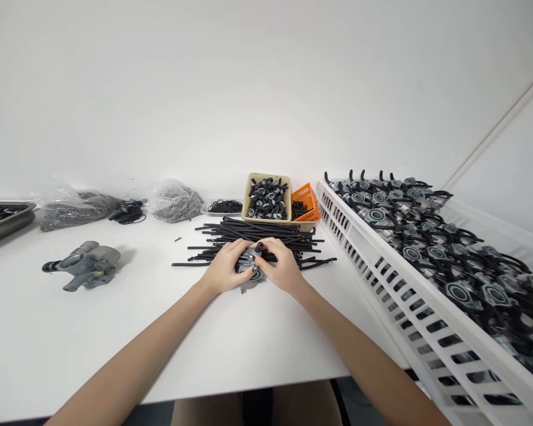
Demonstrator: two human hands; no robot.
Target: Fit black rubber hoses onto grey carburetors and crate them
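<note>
Over the white table (195, 349) — left hand (227, 266) and right hand (281, 267), grips closed around one metal part (250, 273).

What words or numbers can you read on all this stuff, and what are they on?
None that I can read.
Metal part in the hands: no readable letters.
Black tubes: pale specks near some ends, too small to tell if they are writing.
White crate: no writing seen on its near side.
</note>
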